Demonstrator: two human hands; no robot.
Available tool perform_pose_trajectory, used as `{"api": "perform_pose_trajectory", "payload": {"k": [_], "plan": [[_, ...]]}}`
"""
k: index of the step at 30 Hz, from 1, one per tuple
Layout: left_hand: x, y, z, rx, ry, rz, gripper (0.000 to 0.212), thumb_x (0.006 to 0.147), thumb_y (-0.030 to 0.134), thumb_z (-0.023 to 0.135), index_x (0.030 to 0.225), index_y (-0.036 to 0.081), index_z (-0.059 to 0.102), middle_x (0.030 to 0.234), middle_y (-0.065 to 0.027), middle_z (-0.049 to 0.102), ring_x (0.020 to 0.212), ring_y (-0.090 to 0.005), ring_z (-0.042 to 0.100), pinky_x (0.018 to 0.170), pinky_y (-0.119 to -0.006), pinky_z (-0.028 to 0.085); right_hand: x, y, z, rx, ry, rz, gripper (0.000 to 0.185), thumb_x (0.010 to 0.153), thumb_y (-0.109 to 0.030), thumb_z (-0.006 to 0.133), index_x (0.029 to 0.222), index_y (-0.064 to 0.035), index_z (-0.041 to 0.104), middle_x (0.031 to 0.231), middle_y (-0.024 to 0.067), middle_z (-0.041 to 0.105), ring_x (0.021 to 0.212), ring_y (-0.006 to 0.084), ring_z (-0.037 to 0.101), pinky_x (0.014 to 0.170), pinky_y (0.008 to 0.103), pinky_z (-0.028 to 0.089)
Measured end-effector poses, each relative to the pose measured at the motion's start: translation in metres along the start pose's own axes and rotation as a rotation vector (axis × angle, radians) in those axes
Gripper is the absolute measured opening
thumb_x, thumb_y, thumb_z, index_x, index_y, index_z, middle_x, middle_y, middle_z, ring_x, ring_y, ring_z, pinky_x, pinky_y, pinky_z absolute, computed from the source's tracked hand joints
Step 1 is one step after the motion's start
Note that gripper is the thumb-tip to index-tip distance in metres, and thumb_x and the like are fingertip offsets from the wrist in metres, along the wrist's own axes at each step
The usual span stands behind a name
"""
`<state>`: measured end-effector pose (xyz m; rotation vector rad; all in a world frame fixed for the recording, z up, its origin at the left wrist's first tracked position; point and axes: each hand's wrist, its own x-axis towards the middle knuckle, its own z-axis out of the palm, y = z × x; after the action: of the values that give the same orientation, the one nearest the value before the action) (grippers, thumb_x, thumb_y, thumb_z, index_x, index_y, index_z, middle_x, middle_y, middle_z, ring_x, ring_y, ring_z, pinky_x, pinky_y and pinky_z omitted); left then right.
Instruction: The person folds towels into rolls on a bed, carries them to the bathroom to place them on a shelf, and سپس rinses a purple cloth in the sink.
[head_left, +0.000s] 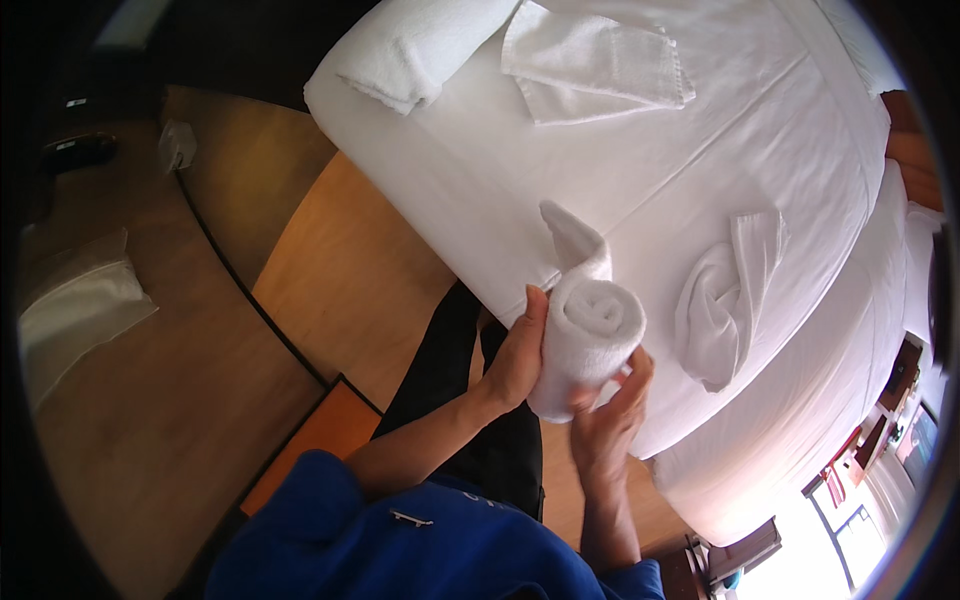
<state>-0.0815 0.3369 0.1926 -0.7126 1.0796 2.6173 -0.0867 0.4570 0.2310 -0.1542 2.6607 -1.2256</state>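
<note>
A white terry towel (589, 337), mostly rolled into a thick upright cylinder with its spiral end facing up, is held between both hands over the near edge of the bed. My left hand (521, 352) presses its left side, thumb up. My right hand (615, 412) grips the lower right side, its fingers slightly blurred. A loose tail of the towel trails off beyond the roll onto the white sheet (480, 187). To the right lies a crumpled small white towel (724, 300); farther up rests a loosely folded white towel (600, 64). A large rolled towel (420, 52) sits at the bed's corner.
A second bed with white bedding (780, 450) stands at the right. The wooden floor (360, 247) shows beside the first bed. An orange-brown panel (315, 442) lies at lower left. Far left is a white item in clear plastic (90, 315). A bright window (855, 532) is at lower right.
</note>
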Motion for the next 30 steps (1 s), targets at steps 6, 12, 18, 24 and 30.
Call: {"api": "perform_pose_trajectory", "payload": {"k": [6, 12, 18, 24, 30], "plan": [[-0.002, 0.011, -0.001, -0.154, -0.037, -0.138, 0.077, 0.096, 0.064, 0.013, 0.134, 0.005, 0.044, 0.126, -0.0073, 0.054, 0.117, -0.0156, 0.049, 0.102, -0.031, 0.038, 0.014, -0.012, 0.004, 0.370, -0.093, 0.217, 0.099, 0.067, -0.060, 0.076, 0.132, 0.0051, 0.037, 0.117, 0.0204, 0.055, 0.109, 0.0319, 0.056, 0.091, 0.0423, 0.045], [-0.014, 0.014, 0.005, -0.219, 0.077, -0.133, 0.076, 0.096, 0.063, 0.013, 0.136, 0.005, 0.043, 0.128, -0.0092, 0.053, 0.118, -0.0163, 0.049, 0.101, -0.032, 0.039, 0.036, 0.014, -0.013, 0.786, -0.403, 0.398, 0.101, 0.068, -0.067, 0.072, 0.130, 0.0075, 0.043, 0.123, 0.0201, 0.054, 0.111, 0.0272, 0.055, 0.092, 0.0416, 0.046], [-0.022, 0.013, 0.003, -0.022, 0.061, 0.023, 0.080, 0.094, 0.066, 0.012, 0.138, 0.006, 0.040, 0.132, -0.0082, 0.052, 0.120, -0.0182, 0.051, 0.102, -0.034, 0.040, 0.015, -0.045, -0.014, 0.122, -0.115, 0.110, 0.099, 0.061, -0.059, 0.082, 0.128, 0.0044, 0.043, 0.117, 0.0202, 0.058, 0.105, 0.0275, 0.060, 0.089, 0.0392, 0.047], [-0.031, 0.017, -0.002, -0.182, -0.057, -0.047, 0.086, 0.091, 0.070, 0.010, 0.140, 0.005, 0.037, 0.134, -0.0088, 0.050, 0.123, -0.0176, 0.048, 0.104, -0.035, 0.038, 0.030, -0.013, -0.010, 0.926, -0.398, 0.235, 0.108, 0.058, -0.058, 0.082, 0.131, 0.0092, 0.040, 0.116, 0.0184, 0.058, 0.106, 0.0268, 0.058, 0.089, 0.0405, 0.047], [-0.041, 0.028, 0.001, -0.109, 0.058, 0.131, 0.085, 0.092, 0.069, 0.013, 0.144, 0.005, 0.030, 0.139, -0.0105, 0.045, 0.127, -0.0196, 0.044, 0.107, -0.036, 0.035, 0.020, -0.034, -0.014, 0.367, -0.215, 0.080, 0.101, 0.068, -0.066, 0.073, 0.131, 0.0056, 0.041, 0.113, 0.0192, 0.057, 0.109, 0.0291, 0.058, 0.089, 0.0405, 0.047]]}}
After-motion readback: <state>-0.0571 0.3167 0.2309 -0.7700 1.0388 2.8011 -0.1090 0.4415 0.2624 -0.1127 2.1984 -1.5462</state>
